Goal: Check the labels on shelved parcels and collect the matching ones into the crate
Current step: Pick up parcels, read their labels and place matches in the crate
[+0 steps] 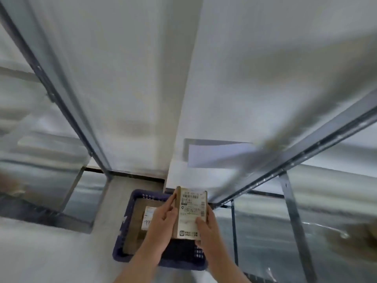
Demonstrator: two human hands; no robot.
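Observation:
I hold a small brown parcel (190, 211) upright in front of me, its white shipping label with barcodes facing the camera. My left hand (163, 219) grips its left edge, fingers along the side. My right hand (206, 225) grips its lower right corner, thumb on the label. Below the parcel a dark blue plastic crate (124, 237) sits on the floor. Inside it lies a flat brown parcel (135, 227) with a white label, partly hidden by my left hand.
Grey metal shelf racks stand on both sides: a left rack upright (61, 103) and a right rack beam (306, 158). Shelf contents are smeared by motion blur. A white wall corner (183, 99) rises ahead. The pale floor (51, 252) lies around the crate.

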